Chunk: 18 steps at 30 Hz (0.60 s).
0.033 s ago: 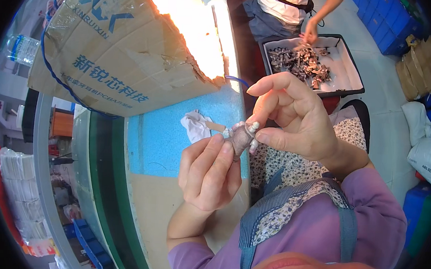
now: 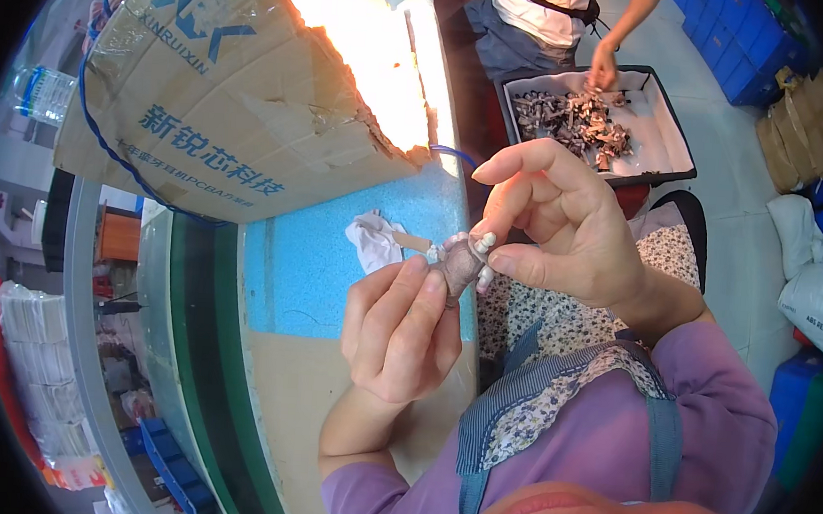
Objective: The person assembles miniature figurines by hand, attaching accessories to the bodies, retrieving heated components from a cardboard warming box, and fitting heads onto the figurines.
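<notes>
Between both hands, above the work table's edge, is a small figurine [image 2: 461, 265] with a rounded grey-brown body and pale, knobby parts at its ends. My left hand [image 2: 392, 341] is closed, its thumb and fingertips pinching the lower left side. My right hand [image 2: 573, 234] pinches a pale part on the opposite side between thumb and index finger, with its other fingers curled. Fingers cover some of the figurine, so its finer details cannot be made out. Just beyond my left hand, a crumpled white cloth [image 2: 372, 243] lies beside a flat tan strip [image 2: 412, 242].
A large cardboard box [image 2: 232, 105] stands on the blue table mat [image 2: 306, 293], with a bright light inside. Ahead right, a co-worker's hand [image 2: 604, 69] reaches into a lined black tray [image 2: 659, 131] of small brown pieces. Blue crates [image 2: 740, 42] and white sacks [image 2: 810, 281] stand right.
The co-worker's hand over the tray has shifted slightly right and up. My hands and the figurine stay practically in place.
</notes>
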### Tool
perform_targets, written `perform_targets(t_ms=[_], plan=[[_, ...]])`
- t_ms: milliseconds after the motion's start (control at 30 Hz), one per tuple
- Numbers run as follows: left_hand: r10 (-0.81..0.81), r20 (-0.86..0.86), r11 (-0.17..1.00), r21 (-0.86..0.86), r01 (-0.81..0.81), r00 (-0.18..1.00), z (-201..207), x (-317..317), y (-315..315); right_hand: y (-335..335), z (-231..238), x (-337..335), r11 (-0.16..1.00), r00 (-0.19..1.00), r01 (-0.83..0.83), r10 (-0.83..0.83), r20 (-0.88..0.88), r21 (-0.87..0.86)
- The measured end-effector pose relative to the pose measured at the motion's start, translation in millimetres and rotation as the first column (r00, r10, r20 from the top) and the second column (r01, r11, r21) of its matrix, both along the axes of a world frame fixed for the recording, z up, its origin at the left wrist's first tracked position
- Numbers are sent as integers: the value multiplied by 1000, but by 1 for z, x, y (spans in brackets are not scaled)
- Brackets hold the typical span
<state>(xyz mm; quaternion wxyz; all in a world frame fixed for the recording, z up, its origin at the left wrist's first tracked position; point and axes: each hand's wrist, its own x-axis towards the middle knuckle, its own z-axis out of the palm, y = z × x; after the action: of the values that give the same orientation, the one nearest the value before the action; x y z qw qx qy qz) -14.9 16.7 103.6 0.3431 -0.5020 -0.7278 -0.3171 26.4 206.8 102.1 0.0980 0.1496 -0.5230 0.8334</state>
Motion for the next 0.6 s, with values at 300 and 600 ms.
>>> perform_targets(t_ms=[300, 600], plan=[[-20, 74, 1000, 25, 19, 997, -2, -1, 1, 0, -6, -2, 999, 999, 27, -25, -43, 35], [-210, 589, 963, 264, 59, 780, -5, 8, 4, -3, -10, -5, 928, 898, 345, -284, -337, 138]])
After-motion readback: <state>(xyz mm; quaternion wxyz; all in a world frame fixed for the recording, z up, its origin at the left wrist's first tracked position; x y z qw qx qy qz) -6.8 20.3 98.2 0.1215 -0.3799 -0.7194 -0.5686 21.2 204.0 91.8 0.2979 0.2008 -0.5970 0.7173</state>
